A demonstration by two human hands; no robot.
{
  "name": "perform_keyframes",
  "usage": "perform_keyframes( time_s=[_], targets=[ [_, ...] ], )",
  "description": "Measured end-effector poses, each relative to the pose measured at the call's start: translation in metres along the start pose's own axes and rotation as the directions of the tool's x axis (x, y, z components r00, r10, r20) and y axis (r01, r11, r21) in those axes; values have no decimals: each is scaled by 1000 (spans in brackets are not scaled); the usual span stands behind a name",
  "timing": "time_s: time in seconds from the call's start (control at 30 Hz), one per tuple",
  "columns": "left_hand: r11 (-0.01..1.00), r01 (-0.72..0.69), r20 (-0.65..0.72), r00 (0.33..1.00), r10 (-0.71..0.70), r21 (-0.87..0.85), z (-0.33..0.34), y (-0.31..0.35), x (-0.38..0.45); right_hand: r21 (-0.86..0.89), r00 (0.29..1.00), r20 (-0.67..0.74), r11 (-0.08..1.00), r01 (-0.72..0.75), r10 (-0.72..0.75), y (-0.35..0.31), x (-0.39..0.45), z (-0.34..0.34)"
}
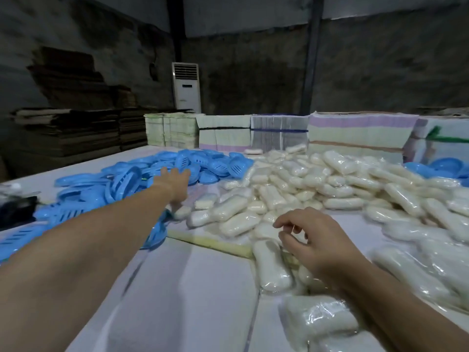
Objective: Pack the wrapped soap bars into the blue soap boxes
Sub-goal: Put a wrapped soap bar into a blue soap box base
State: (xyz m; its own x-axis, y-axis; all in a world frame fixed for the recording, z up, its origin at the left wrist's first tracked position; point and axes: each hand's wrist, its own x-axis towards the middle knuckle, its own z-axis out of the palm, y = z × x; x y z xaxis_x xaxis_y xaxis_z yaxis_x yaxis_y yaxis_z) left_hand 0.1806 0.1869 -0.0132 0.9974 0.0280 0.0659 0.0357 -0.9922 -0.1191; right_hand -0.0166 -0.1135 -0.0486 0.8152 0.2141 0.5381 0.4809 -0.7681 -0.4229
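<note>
A big heap of white soap bars in clear wrap covers the right half of the white table. A pile of blue soap boxes spreads over the left and back. My left hand reaches far forward, fingers straight and spread, over the edge of the blue pile where it meets the soap; it holds nothing. My right hand hovers low over the near soap bars with fingers loosely curled, empty. One wrapped bar lies just to the left of that hand.
Bundled stacks of flat printed cartons line the table's back edge. More blue boxes sit at the far right. Flattened cardboard is piled at the back left, and a white standing air conditioner is against the wall.
</note>
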Motion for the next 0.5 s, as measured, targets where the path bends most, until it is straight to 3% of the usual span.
perform_keyframes(
  time_s=[0.2,0.33,0.5],
  targets=[
    [964,-112,196,979,64,241,-9,-20,18,-6,1000,11,1000,3,-3,3,-1,1],
    [917,-123,157,985,67,379,-3,-11,28,15,1000,11,1000,-4,4,3,-1,1],
    [884,-143,203,978,57,445,-1,-5,34,17,1000,15,1000,-8,8,2,-1,2]
  ],
)
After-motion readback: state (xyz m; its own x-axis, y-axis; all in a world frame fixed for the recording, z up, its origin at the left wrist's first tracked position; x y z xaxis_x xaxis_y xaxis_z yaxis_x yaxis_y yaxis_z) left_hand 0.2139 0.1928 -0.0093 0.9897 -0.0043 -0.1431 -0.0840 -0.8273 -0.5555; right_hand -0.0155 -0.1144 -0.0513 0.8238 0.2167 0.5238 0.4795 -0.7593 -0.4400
